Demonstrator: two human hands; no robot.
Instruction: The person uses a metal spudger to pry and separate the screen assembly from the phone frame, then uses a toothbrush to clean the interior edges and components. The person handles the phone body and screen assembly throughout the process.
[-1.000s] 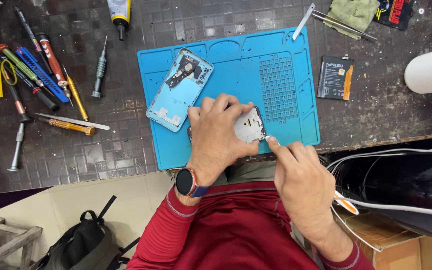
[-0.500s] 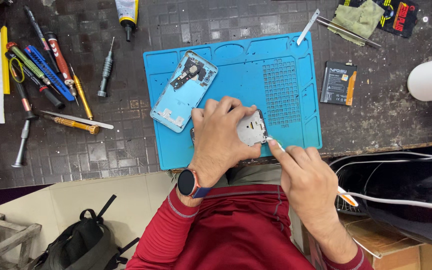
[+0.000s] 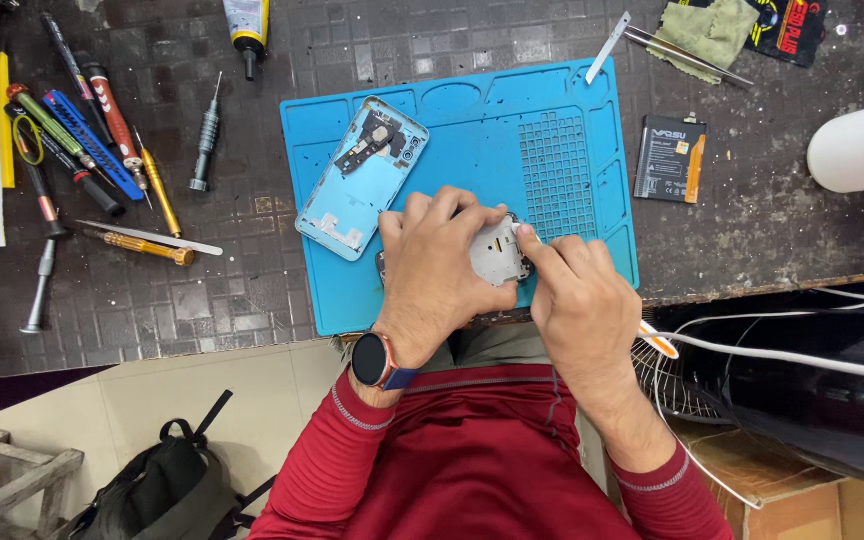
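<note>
An opened phone body (image 3: 498, 250) with a pale inner plate lies on the blue work mat (image 3: 552, 110) near its front edge. My left hand (image 3: 437, 265) covers and grips the phone from the left; a watch sits on that wrist. My right hand (image 3: 577, 295) pinches at the phone's right edge with its fingertips; whether it holds a small tool is hidden. A light blue phone back cover (image 3: 362, 178) lies tilted on the mat, just left of my left hand.
Several screwdrivers (image 3: 82, 130) and a metal pry tool (image 3: 152, 238) lie on the dark tiled table at left. A glue tube (image 3: 247, 25), tweezers (image 3: 687, 50), a green cloth (image 3: 712, 30) and a black battery (image 3: 670, 158) surround the mat. A backpack (image 3: 162, 490) sits on the floor.
My right hand's fingertips have moved up along the phone's right edge. The left hand keeps its hold. The camera view has shifted slightly.
</note>
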